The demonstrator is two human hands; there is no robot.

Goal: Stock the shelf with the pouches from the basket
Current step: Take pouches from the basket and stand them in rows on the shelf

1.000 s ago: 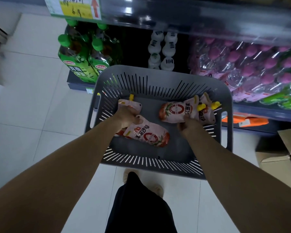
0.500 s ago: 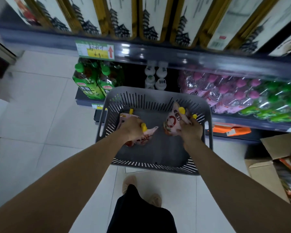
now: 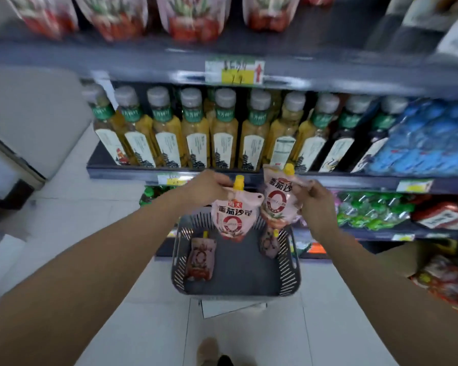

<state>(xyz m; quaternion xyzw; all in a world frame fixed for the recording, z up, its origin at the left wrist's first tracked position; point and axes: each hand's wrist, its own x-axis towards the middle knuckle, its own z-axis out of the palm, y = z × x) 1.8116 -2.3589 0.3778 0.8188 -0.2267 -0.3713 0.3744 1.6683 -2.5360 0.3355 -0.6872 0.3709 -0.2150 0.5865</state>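
Currently, one pouch (image 3: pixel 234 220) is pinched at its top corner by the left hand (image 3: pixel 209 187), and a second pouch (image 3: pixel 276 202) is gripped at its upper edge by the right hand (image 3: pixel 315 204). Both are held above the basket (image 3: pixel 288 260), in which two more pouches (image 3: pixel 200 260) are seen lying.

My single head view looks forward and down from above the basket (image 3: pixel 177 270), facing the shelf (image 3: pixel 143 66) close behind it.
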